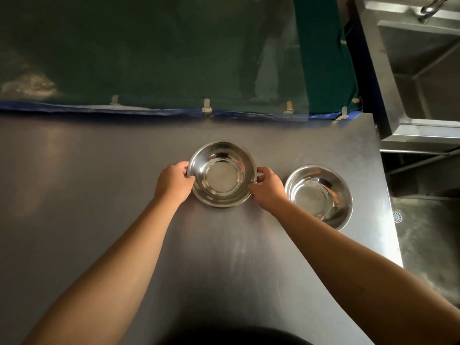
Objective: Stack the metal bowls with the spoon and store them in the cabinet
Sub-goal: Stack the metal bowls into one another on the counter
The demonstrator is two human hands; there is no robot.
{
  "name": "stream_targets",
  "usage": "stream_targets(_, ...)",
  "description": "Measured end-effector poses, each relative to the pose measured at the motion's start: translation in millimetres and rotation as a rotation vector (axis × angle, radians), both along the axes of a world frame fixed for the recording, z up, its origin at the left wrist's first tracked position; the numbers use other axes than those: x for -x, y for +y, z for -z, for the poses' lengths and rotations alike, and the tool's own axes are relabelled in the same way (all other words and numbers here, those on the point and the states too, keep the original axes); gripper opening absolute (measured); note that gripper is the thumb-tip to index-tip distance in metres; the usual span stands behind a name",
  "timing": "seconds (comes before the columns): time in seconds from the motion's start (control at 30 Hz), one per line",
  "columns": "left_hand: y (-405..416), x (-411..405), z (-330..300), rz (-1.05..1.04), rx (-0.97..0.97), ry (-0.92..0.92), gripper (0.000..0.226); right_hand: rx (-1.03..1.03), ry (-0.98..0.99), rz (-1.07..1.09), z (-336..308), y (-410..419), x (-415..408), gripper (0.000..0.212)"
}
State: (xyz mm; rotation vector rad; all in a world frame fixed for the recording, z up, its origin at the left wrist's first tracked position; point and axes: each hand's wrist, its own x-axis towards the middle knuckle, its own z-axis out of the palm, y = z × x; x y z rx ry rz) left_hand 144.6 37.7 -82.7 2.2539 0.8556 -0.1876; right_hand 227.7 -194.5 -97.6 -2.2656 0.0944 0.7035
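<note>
Currently the left hand [174,181] and right hand [267,186] pinch opposite rims of the centre bowl [221,174] on the surface [99,195]. Thin steel: judged light, rigid, slippery; rim holds suit it. Second bowl [318,195] sits just right.

Commercial kitchen: steel worktop [99,195], deep steel sink [423,70].
</note>
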Motion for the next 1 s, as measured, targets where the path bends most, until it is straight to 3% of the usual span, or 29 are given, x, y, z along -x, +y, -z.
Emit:
stream_targets(0.17, -9.8, 19.5, 6.3, -0.048, 0.091, -0.008, 0.038, -0.022, 0.024, -0.004, -3.2, -13.5, 18.9, 0.048)
stream_targets(0.37, -29.1, 47.9, 12.2, -0.123, 0.262, -0.036, 0.038, -0.018, 0.066, 0.007, -10.2, -43.2, 48.7, 0.051)
stream_targets(0.57, -44.5, 64.4, 16.6, -0.118, 0.281, -0.003, 0.032, -0.030, 0.143, 0.060, -9.0, -75.9, 73.3, 0.056)
stream_targets(0.77, -73.4, 71.5, 12.1, -0.104, 0.328, -0.016, 0.031, -0.107, 0.270, 0.377, -15.5, -120.6, 90.4, 0.020)
stream_targets(1.0, -93.2, 74.3, 13.4, -0.078, 0.311, 0.004, 0.030, -0.244, 0.463, 0.775, -15.9, -155.3, 83.0, 0.032)
